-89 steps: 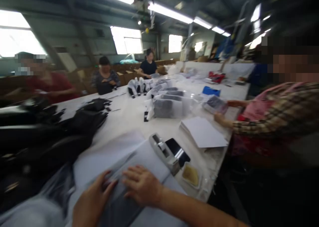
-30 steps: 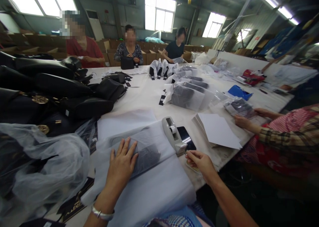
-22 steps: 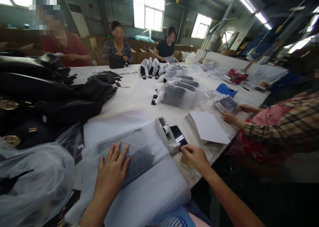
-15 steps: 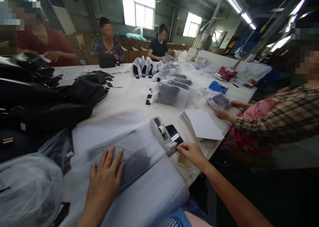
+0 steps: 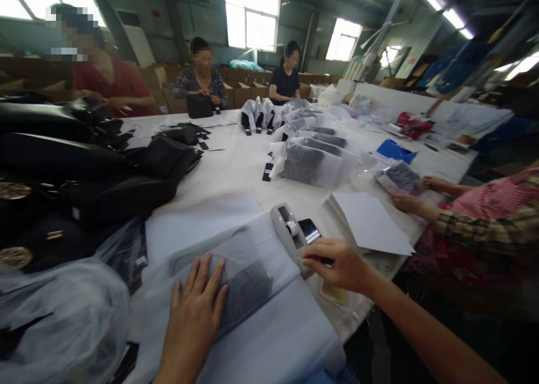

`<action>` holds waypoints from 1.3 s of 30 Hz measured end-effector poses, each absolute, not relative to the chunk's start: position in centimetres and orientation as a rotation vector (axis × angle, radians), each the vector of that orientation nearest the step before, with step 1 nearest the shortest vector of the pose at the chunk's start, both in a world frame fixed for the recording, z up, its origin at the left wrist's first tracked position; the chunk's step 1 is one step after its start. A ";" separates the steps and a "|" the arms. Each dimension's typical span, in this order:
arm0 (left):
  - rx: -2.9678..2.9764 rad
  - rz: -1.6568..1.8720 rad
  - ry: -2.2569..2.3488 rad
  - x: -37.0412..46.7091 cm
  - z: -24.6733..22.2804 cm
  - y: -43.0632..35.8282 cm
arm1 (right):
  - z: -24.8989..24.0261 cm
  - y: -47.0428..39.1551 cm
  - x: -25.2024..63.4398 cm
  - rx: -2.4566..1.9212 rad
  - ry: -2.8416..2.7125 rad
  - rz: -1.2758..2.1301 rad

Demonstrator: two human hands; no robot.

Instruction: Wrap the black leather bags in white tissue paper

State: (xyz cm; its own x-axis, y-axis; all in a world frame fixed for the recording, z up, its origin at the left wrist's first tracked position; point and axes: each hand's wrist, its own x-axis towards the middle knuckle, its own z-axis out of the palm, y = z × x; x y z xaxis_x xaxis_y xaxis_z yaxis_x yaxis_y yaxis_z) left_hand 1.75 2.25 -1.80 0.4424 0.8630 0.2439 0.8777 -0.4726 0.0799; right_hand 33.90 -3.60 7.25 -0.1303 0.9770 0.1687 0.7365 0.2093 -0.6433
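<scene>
My left hand [image 5: 197,305] lies flat, fingers spread, on a dark bag [image 5: 248,288] that shows through thin white tissue paper [image 5: 273,328]. The bag's rounded handle makes a faint outline above my fingers. At the front end of a grey tape dispenser [image 5: 288,227], my right hand [image 5: 341,263] is closed, with thumb and forefinger pinched on what appears to be the end of the tape; the tape itself hardly shows. Behind that hand sits a dark phone [image 5: 309,230], partly covered. A yellowish block [image 5: 334,293] rests below my right wrist near the table edge.
Black bags [image 5: 122,199] pile up on the left beside crumpled clear plastic [image 5: 80,316]. White paper sheets [image 5: 370,221] lie right of the dispenser. Wrapped bags [image 5: 305,165] stand in a row beyond. A co-worker's hands [image 5: 408,201] hold a bagged item; several people work around the table.
The view has swung left, so everything sits further right. My right hand has come slightly left and over the dispenser's front end. My left hand stays on the wrapped bag.
</scene>
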 end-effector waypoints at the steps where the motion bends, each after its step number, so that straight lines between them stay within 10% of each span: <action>1: -2.614 -0.376 -1.596 1.8 -1.6 2.2 | 7.8 -2.0 33.1 -1.495 -2.040 0.591; 21: -2.570 -0.352 -1.620 2.2 -1.9 2.1 | 7.4 17.5 21.6 -1.081 -3.141 0.084; 39: -2.611 -0.343 -1.657 2.4 -0.5 1.8 | 1.0 -0.4 37.6 -1.998 -1.549 0.310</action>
State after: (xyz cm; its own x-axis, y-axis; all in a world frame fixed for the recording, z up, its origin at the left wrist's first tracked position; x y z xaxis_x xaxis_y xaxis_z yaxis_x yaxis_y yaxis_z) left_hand 2.41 1.80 -0.47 0.4086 0.8902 0.2013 0.8969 -0.4325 0.0923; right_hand 37.63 -0.36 0.97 0.2965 0.9405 0.1660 0.8039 -0.1519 -0.5750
